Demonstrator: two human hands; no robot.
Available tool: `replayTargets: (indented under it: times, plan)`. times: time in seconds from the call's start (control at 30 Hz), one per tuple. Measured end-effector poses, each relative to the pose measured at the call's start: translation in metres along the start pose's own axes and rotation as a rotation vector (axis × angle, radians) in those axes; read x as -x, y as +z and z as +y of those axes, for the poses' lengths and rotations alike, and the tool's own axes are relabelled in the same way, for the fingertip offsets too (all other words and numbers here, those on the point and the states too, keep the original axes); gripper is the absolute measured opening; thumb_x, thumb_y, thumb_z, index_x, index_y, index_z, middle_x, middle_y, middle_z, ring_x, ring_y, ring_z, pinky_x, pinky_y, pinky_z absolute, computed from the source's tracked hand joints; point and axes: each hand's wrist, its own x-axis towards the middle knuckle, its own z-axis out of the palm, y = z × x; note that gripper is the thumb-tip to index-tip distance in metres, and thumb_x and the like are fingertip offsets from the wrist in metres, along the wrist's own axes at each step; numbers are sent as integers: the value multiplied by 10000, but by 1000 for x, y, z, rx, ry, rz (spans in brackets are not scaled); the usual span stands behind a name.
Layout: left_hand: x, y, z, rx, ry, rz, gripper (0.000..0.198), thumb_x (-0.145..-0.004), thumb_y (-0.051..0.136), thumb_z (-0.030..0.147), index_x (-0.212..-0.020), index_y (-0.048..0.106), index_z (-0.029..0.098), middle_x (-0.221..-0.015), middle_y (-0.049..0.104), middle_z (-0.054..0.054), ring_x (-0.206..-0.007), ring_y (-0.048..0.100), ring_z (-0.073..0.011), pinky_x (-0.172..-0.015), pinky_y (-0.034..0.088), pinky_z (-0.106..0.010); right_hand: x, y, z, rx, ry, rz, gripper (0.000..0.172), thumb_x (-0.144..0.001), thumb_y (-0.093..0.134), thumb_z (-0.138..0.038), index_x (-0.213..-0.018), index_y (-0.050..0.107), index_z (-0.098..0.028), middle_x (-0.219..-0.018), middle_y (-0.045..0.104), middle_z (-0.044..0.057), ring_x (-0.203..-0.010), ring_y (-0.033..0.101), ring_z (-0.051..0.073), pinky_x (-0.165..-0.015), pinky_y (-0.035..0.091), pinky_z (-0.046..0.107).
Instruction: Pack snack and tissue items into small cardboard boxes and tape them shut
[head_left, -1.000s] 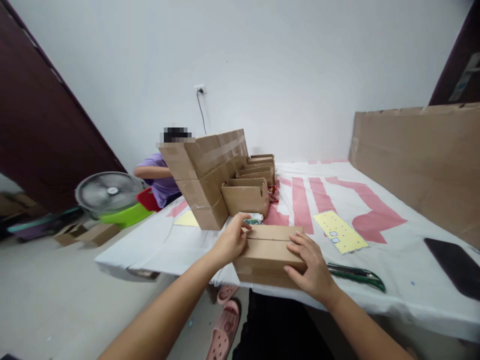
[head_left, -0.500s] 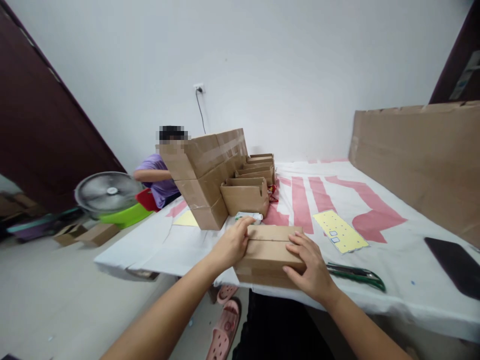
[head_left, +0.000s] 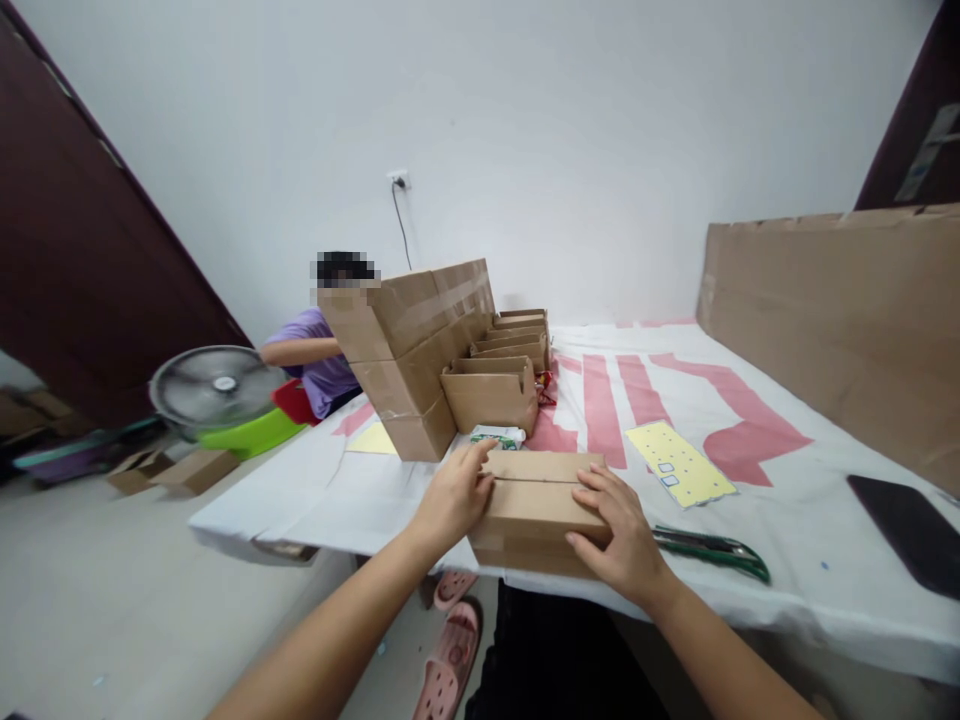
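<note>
A closed brown cardboard box [head_left: 536, 510] sits at the table's near edge, a seam running along its top. My left hand [head_left: 456, 495] is at its left end, fingers bent over the top corner. On the right end rests my right hand [head_left: 619, 525], its fingers over the top and the thumb against the near side. Just beyond the box lies a small white and green packet or tube [head_left: 499, 437]. A green utility knife [head_left: 712, 552] lies right of my right hand, and a yellow dotted card [head_left: 681, 463] is farther back.
Stacked taped boxes [head_left: 412, 355] form a wall at left centre, with open cartons [head_left: 487, 395] beside it. A black phone-like slab [head_left: 907, 530] and a large cardboard panel [head_left: 832, 320] are at right. A person in a purple shirt [head_left: 330, 375] sits behind the stack, near a fan [head_left: 221, 385].
My left hand has shifted slightly left and down along the box's end, uncovering more of the packet behind. My right hand and the box stay where they were.
</note>
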Motion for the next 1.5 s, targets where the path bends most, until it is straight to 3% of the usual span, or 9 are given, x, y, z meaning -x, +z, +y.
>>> replayTargets:
  times: [0.2, 0.33, 0.43, 0.57, 0.7, 0.83, 1.1, 1.27, 1.5]
  plan:
    - [10, -1, 28, 885, -295, -6, 329, -729, 676, 233, -1044, 596, 185, -908, 613, -36, -823, 593, -153, -758, 461, -271, 0, 1, 3, 1, 14, -28, 394, -745, 679, -254, -1121, 582, -190, -1282, 578, 152, -1281, 457, 327, -1029, 384, 528]
    - [22, 5, 49, 1103, -455, -9, 327, -672, 763, 267, -963, 649, 170, -880, 638, -37, -800, 594, -141, -715, 443, -235, -4, -10, 0, 18, 7, -115, 477, -766, 684, -317, -1207, 547, -196, -1360, 518, 147, -1330, 394, 334, -1048, 361, 537]
    - [36, 12, 61, 1125, -458, -1, 323, -677, 774, 290, -953, 652, 175, -841, 638, -26, -773, 588, -140, -699, 446, -238, -3, -24, -13, 24, 18, -46, 553, -774, 691, -364, -1271, 502, -209, -1406, 461, 146, -1353, 342, 347, -1068, 324, 555]
    - [61, 27, 78, 1060, -357, -78, 209, -786, 685, 311, -944, 641, 183, -816, 624, -22, -789, 580, -145, -742, 456, -256, 11, -34, -41, -200, 162, 105, 349, -857, 603, -328, -1184, 522, -235, -1104, 617, 80, -1045, 579, 231, -901, 479, 392]
    - [84, 44, 93, 954, -253, -164, 148, -867, 575, 284, -974, 633, 200, -905, 608, -38, -875, 586, -167, -799, 468, -285, 31, -29, -58, -413, 410, -51, 204, -884, 568, -347, -1040, 585, -216, -813, 638, 11, -700, 591, 147, -626, 487, 253]
    - [96, 56, 97, 871, -227, -206, 177, -874, 551, 278, -1000, 651, 203, -924, 606, -52, -881, 591, -178, -810, 471, -304, 45, -28, -54, -420, 509, -105, 218, -907, 515, -347, -777, 609, -200, -687, 605, 0, -626, 551, 134, -592, 440, 241]
    - [110, 77, 93, 1210, -614, -126, 327, -718, 742, 338, -999, 652, 198, -898, 654, -43, -833, 608, -167, -776, 475, -289, 74, -31, -48, -539, 692, -89, 213, -854, 574, -376, -747, 619, -197, -644, 621, 3, -587, 565, 144, -555, 449, 246]
    - [118, 86, 100, 1318, -751, -142, 339, -655, 800, 313, -946, 672, 194, -875, 665, -27, -802, 604, -140, -759, 465, -254, 85, -24, -54, -599, 729, -112, 211, -789, 619, -277, -985, 623, -197, -668, 664, -13, -586, 598, 141, -576, 467, 248]
    - [123, 93, 108, 1298, -788, -243, 343, -643, 801, 328, -924, 673, 179, -918, 673, -52, -851, 617, -174, -755, 471, -265, 98, -38, -45, -396, 660, -136, 146, -817, 591, -277, -704, 610, -187, -635, 605, -15, -596, 539, 124, -575, 410, 230]
